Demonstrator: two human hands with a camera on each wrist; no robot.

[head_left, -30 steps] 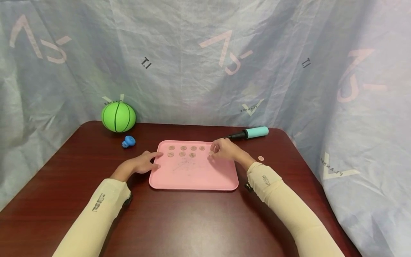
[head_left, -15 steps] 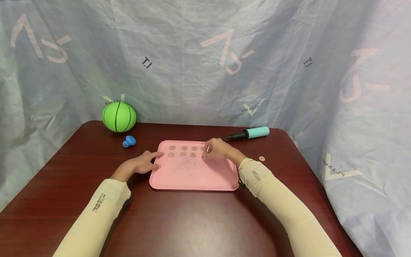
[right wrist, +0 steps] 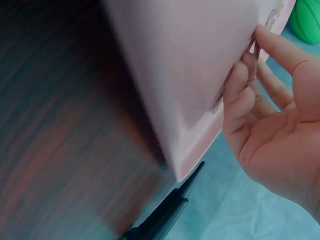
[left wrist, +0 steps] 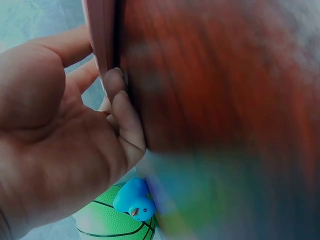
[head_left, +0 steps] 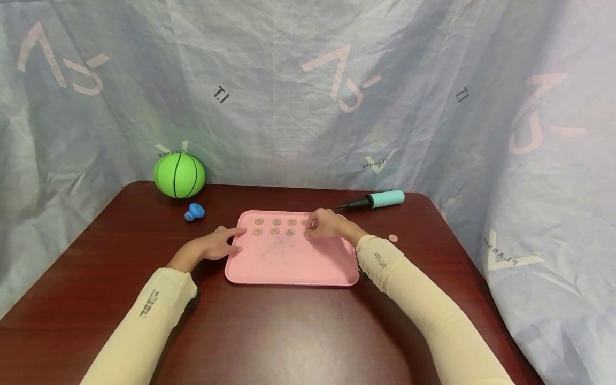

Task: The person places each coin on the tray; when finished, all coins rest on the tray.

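Observation:
Several round coins lie in two rows on the back half of a pink tray. My right hand is over the tray's back right part, its thumb and index finger pinching a coin low at the right end of the front row. Its fingers partly cover the back row's right end, where another coin shows in the right wrist view. At the tray's left side my left hand grips the rim. Its thumb and index finger reach over the edge, and other fingers curl against the outside.
One coin lies on the dark wooden table, right of the tray. A turquoise and black hand pump lies behind it. Back left are a green ball and a blue rubber duck. A grey curtain hangs behind.
My right hand has moved left with the coin and come down beside the front row, then stayed nearly still. The left hand keeps its place on the rim.

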